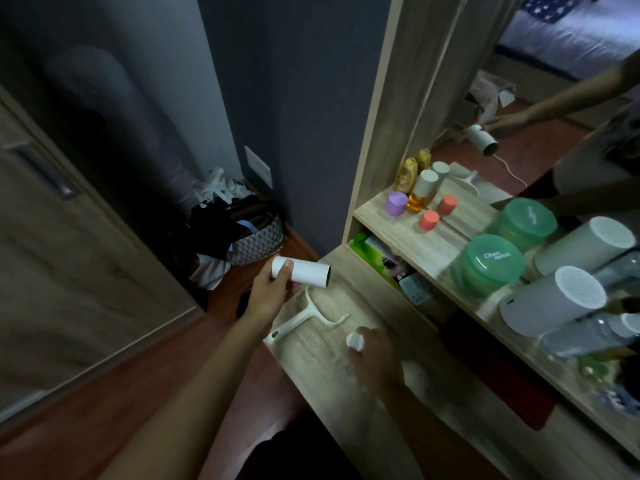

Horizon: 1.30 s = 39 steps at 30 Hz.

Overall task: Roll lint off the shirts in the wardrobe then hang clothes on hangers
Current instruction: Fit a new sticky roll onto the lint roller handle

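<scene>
At the dresser's near left corner — two hands on lint-roller parts.

Left hand [268, 292] grips a white roll [304, 270] by its left end, holding it level just above the dresser [346, 382] edge. Bare roller handle [298, 318] lies flat on the top, between the hands. Right hand [375, 355] curls round a small white cap [355, 340] — blurred, so what it is stays unclear. Green jar [491, 263] and pink caps [429, 220] stand far right by the mirror [540, 81].
</scene>
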### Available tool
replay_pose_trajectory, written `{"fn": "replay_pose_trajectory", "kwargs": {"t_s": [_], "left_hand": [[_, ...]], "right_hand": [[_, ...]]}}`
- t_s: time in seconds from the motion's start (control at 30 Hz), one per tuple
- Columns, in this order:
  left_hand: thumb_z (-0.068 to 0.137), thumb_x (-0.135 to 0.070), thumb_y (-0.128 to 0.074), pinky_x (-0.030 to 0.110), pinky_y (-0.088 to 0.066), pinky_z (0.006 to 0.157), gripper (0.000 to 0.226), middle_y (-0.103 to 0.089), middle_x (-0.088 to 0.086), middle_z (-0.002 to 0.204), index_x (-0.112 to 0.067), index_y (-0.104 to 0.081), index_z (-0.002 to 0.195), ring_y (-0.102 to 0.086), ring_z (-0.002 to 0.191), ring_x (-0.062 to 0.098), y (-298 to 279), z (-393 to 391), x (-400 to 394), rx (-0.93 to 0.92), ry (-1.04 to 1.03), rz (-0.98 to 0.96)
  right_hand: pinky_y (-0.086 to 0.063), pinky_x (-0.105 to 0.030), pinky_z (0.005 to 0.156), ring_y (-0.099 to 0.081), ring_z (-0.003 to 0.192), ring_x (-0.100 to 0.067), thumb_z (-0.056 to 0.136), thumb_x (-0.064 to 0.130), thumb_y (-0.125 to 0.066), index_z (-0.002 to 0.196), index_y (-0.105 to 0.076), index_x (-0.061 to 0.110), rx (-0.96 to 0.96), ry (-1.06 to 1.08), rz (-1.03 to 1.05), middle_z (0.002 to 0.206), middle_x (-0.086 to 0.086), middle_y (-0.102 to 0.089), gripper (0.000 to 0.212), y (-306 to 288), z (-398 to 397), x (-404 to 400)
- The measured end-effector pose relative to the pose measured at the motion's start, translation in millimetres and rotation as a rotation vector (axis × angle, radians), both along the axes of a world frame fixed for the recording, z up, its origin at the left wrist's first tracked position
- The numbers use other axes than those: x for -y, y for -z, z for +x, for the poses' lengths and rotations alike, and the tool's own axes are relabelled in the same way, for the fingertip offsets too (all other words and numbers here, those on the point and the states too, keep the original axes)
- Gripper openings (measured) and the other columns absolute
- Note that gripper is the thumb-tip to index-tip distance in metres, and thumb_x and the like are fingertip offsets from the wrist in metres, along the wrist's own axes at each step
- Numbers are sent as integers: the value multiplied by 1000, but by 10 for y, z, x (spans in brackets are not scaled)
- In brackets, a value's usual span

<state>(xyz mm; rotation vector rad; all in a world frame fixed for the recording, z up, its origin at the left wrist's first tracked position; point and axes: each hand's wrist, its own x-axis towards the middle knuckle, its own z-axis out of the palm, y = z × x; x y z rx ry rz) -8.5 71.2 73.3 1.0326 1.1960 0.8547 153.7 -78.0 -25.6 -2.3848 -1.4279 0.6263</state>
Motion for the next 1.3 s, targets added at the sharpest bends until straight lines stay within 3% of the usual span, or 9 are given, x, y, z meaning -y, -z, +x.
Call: {"fn": "replay_pose_trajectory", "kwargs": {"t_s": [0.13,0.2,0.23,0.37,0.67,0.87,0.97,1.1,1.3], "left_hand": [[96,-30,-53,36,-57,82,24,-64,11,107,-15,-60,114,-65,95,23,-11,1,-25,7,-6,-39],[96,-31,-53,39,-56,85,27,-64,12,108,-13,-60,115,-65,96,23,-38,13,-23,12,3,-40],[96,-31,-53,40,-56,87,29,-64,12,109,-13,-59,117,-65,98,23,-52,19,-21,11,13,-35],[97,-31,-52,39,-56,87,31,-63,10,110,-13,-56,121,-64,100,22,-96,22,-20,24,40,-23],[97,-29,-52,31,-56,77,28,-64,15,110,-13,-58,119,-65,95,22,-125,8,-14,56,18,-67],[96,-31,-53,38,-55,87,18,-66,15,107,-19,-62,106,-66,95,22,-156,32,-33,79,47,-100],[96,-37,-51,40,-54,90,30,-70,16,104,-14,-61,114,-70,93,24,-162,72,10,102,70,-179],[96,-45,-46,30,-52,78,44,-72,10,90,-8,-66,110,-67,81,17,-188,147,168,31,154,-171],[95,-47,-48,34,-51,71,55,-69,20,81,3,-69,100,-61,69,20,-278,199,243,-22,119,-115]], "right_hand": [[-56,-39,80,-65,90,-19,86,33,-67,105,-63,19,-518,401,270,103,-4,-67,24,-386,-46,-260],[-58,-37,77,-68,90,-16,87,25,-68,108,-63,24,-863,417,337,107,-3,-68,21,-688,-90,-431],[-58,-33,73,-69,87,-14,88,21,-67,105,-64,28,-914,389,373,106,-2,-69,19,-811,-110,-506],[-59,-28,66,-71,80,-7,85,10,-68,106,-65,26,-937,350,503,98,5,-72,27,-1092,-171,-673],[-59,-34,82,-70,95,-13,87,13,-68,130,-59,14,-879,282,460,101,11,-68,44,-1128,-218,-718],[-61,-35,75,-70,95,-19,83,6,-72,125,-63,12,-1081,416,466,115,-7,-69,43,-1124,-250,-751],[-60,-33,75,-68,99,-15,82,9,-73,123,-64,17,-1178,465,515,121,-3,-67,43,-1177,-246,-796],[-57,-39,89,-64,110,-9,86,23,-68,137,-50,32,-1028,279,565,129,7,-61,55,-1238,-303,-867],[-60,-46,78,-58,114,-19,91,20,-63,139,-45,28,-1018,270,543,134,-2,-50,51,-1297,-210,-979]]}}
